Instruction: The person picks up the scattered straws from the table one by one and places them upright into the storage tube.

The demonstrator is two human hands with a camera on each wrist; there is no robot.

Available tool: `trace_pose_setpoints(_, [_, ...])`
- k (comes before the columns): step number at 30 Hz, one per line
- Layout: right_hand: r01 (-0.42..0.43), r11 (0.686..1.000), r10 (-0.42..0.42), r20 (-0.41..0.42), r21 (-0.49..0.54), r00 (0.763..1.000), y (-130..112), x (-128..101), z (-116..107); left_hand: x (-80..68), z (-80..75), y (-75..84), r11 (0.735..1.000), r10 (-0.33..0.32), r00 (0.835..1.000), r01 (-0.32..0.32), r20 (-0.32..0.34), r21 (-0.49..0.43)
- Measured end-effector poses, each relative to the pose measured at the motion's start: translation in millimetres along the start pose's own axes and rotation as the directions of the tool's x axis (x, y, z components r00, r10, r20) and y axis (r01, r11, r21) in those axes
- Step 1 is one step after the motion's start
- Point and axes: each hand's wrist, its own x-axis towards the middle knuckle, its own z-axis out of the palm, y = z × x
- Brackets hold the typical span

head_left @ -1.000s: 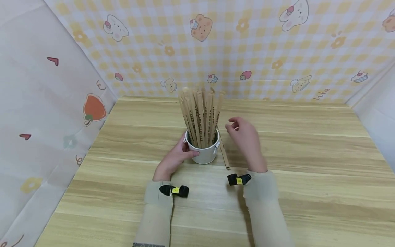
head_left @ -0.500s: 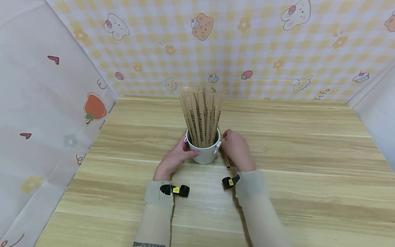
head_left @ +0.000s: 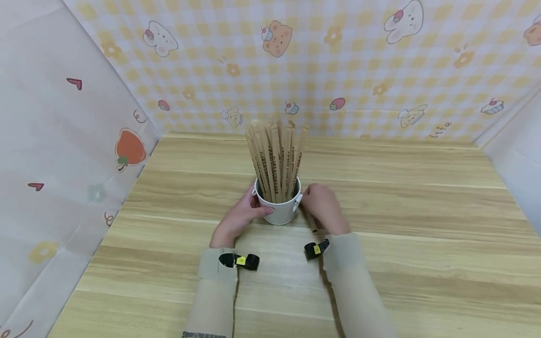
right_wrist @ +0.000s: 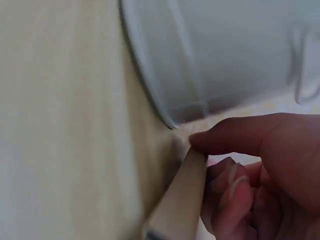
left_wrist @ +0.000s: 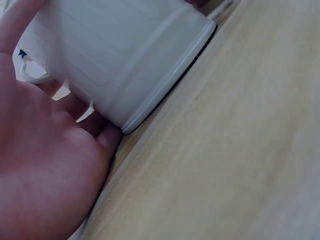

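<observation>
A: Left hand status?
B: Fingers wrapped round the white bucket, mid-table, steadying it.
A: Right hand?
B: Pinching 1 wrapped stick lying flat just right of the bucket.
A: Progress?
B: Nearly done, I'd say: bundle of sticks stands upright inside, only 1 visible outside, not yet lifted.

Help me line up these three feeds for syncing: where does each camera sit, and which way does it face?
Head: on the head, facing forward and down at the white bucket of wrapped sticks on the wooden table; both hands and sleeves show.
Left wrist: low beside the left hand, facing the bucket's side; palm shows.
Right wrist: low beside the right hand, facing the bucket base and a loose stick; fingers show.
All views share bucket and table.
</observation>
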Motion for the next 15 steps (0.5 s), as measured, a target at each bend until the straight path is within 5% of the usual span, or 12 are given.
trace_pose_setpoints(4, [-0.015,0.998,0.017,-0.038,0.06,0.999,2,-4,-19,-0.2,0.5,0.2,1.0,0.009,1.0,-0.009,0.007,-0.002])
trace_pose_setpoints(9, [0.024,0.99,0.001,-0.178,0.138,0.984,-1,-17,-51,0.1,0.7,-0.5,1.0,0.011,1.0,-0.011,0.013,-0.012])
trace_pose_setpoints(12, [0.075,0.979,-0.015,-0.3,0.189,0.954,-4,-27,-67,0.4,0.2,-1.2,1.0,0.014,1.0,-0.014,0.015,-0.011])
trace_pose_setpoints(15, [0.168,0.956,-0.048,-0.435,0.242,0.899,-8,-35,-78,0.5,0.1,-1.2,1.0,0.016,1.0,-0.016,0.013,-0.003])
